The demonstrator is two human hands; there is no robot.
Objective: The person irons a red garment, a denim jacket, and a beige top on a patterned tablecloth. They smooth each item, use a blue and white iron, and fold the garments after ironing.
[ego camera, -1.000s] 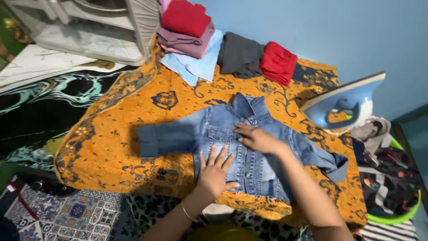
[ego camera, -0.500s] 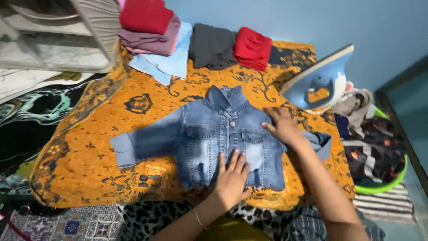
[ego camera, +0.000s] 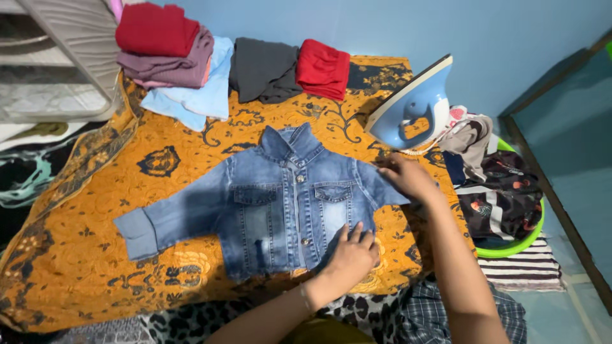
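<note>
Underneath, spread wide as the ironing surface: an orange batik cloth (ego camera: 95, 255) with dark floral print. Lying flat near its middle, front up and buttoned: a small denim jacket (ego camera: 268, 204), collar toward the blue wall, one sleeve stretched out to the left with its cuff turned back. Along the far edge of the cloth: folded clothes, a red piece on a mauve one (ego camera: 167, 62) over light blue fabric, then a dark grey fold (ego camera: 260, 69) and a red fold (ego camera: 323, 69) touching it. Off the right edge: a green basin (ego camera: 515, 245) heaped with mixed laundry. Standing on its heel just beyond the jacket's right shoulder: a blue and white steam iron (ego camera: 411, 108). Pressed open, palm down on the jacket's lower right hem: left hand (ego camera: 350, 255). Laid flat, fingers spread, on the folded-in right sleeve: right hand (ego camera: 408, 178), gripping nothing.
</note>
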